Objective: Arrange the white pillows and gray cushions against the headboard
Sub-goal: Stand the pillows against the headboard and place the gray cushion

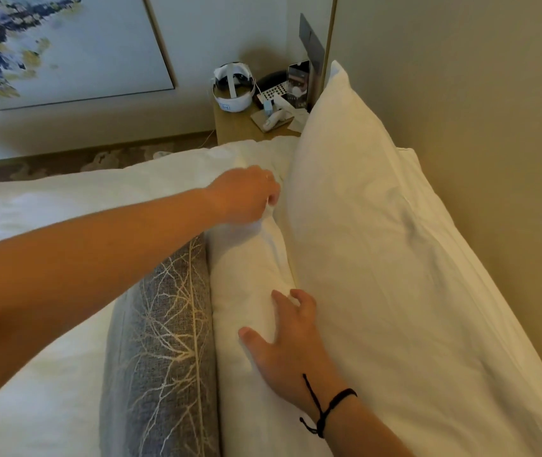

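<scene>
Pinching the top corner of the plump white front pillow (249,275), my left hand (246,194) holds it upright between the grey branch-patterned cushion (164,341) and the large white back pillow (378,242). My right hand (291,344) lies spread wide on its top edge. Both pillows stand at the bed's head against the beige headboard (477,127).

The left grip (246,196) is covering the far corner of the front white pillow (249,291), and its fingertips are curling out of sight into the fabric. The gray cushion (160,341), left of the right grip (291,338), is running off the bottom edge, its far end disappearing under the left forearm. Beyond the left grip, the small items (279,103) on the surface (233,127) are blurring together.
</scene>
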`<state>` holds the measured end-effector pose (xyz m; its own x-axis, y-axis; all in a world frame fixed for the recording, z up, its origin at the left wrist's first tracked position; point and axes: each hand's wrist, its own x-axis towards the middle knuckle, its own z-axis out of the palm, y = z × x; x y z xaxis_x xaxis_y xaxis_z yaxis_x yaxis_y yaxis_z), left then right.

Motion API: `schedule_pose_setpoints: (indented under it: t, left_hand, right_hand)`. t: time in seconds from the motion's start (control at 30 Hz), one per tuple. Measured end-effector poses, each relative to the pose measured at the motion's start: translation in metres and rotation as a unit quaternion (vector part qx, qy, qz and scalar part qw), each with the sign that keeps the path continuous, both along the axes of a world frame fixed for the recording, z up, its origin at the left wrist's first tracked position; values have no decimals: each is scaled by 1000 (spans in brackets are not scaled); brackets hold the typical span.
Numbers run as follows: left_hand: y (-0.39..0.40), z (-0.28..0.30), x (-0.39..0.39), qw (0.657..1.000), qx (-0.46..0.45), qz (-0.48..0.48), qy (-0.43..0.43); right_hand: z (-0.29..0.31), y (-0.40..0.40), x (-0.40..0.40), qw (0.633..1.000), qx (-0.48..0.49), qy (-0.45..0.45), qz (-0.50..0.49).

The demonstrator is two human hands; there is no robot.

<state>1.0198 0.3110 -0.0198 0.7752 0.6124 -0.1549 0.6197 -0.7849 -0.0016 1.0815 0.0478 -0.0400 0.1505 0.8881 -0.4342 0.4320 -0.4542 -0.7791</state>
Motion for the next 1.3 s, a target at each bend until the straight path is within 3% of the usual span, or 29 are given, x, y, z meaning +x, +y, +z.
schedule_pose_setpoints:
  t: [0.1, 0.2, 0.27, 0.33, 0.43, 0.57, 0.73, 0.87, 0.97, 1.17, 1.3]
  left_hand:
    - [-21, -15, -20, 987, -51, -90, 126]
    - [-19, -25, -28, 972, 26, -120, 200]
    - [-15, -27, -27, 972, 64, -98, 201]
    - [-14, -24, -24, 983, 46, -50, 171]
    - [-17, -20, -11, 987, 32, -65, 142]
    - [-27, -15, 3, 963, 33, -112, 242]
    - [-36, 1, 21, 952, 34, -106, 286]
    - [-39, 4, 28, 979, -7, -69, 192]
    - [-48, -10, 22, 991, 31, -74, 105]
    - [-50, -26, -16, 990, 24, -71, 122]
    - [-52, -21, -47, 969, 103, -204, 95]
  right_hand:
    - [2, -27, -7, 997, 10, -76, 27]
    - [2, -50, -18, 992, -10, -123, 39]
    - [3, -63, -25, 989, -21, -139, 45]
    - [4, -74, -29, 986, -22, -158, 45]
    - [6, -86, -29, 983, -23, -180, 43]
    - [7, -94, -27, 981, 6, -187, 56]
    - [3, -103, -21, 968, 50, -230, 82]
    - [1, -106, -22, 962, 58, -256, 70]
    - [4, -107, -26, 946, 81, -311, 48]
    - [9, -115, -30, 903, 117, -412, 38]
    - [12, -122, -33, 899, 118, -419, 37]
